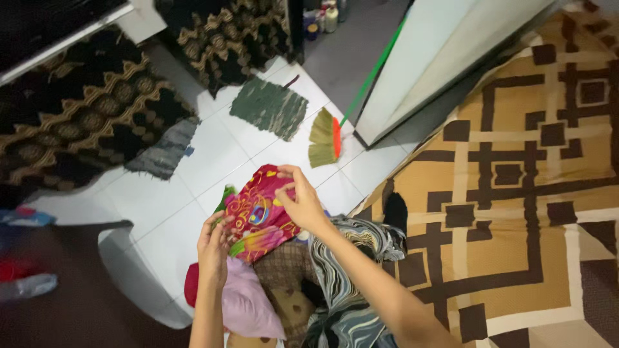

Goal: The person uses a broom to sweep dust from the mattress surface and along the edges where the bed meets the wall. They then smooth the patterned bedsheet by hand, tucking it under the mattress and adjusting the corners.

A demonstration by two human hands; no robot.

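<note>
The tiled floor (213,158) carries a green mat (269,107) at twelve o'clock. A broom (325,136) lies just beside it at one. A clothes pile (303,290), possibly laundry, sits at six.

Two hands (258,225), one red patterned cloth (258,209), one broom (325,138), one green mat (269,107), one brown patterned bedsheet (516,193).

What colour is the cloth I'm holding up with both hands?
The cloth is mostly red-pink with yellow, green and blue swirls, seen in the head view.

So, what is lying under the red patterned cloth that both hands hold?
Under the red patterned cloth lies a pile: a pink cloth, a brown dotted cloth and a striped wavy cloth. What lies deeper in the pile is covered.
</note>
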